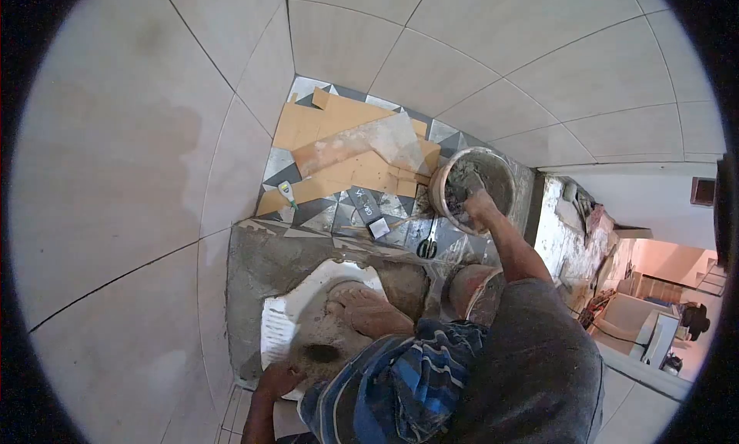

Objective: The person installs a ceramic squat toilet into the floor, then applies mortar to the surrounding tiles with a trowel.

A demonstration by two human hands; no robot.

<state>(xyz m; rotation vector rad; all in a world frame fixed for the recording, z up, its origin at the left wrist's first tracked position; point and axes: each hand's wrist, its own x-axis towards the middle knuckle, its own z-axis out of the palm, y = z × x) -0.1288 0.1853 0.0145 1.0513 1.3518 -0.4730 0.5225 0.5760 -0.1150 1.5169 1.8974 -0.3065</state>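
Note:
My right hand (pixel 481 207) reaches into a round bucket (pixel 438 191) holding wet grey mortar (pixel 465 171). Its fingers are closed at the mortar; a grey-coated shape beside them is too smeared to name. My left hand (pixel 282 379) rests at the near edge of a white squat toilet pan (pixel 275 326), fingers stretched out and nothing seen in them. The pan is set in rough grey cement (pixel 250 290) and smeared with mortar around its dark drain hole (pixel 321 353). My bare foot (pixel 369 309) stands inside the pan.
Cardboard sheets (pixel 362 170) and a tile piece (pixel 396 140) lie on the patterned floor. Near them are a small glue bottle (pixel 287 192), a dark box (pixel 365 203) and scissors (pixel 428 246). A second bucket (pixel 466 288) stands by my leg. Tiled walls (pixel 115 174) enclose the corner.

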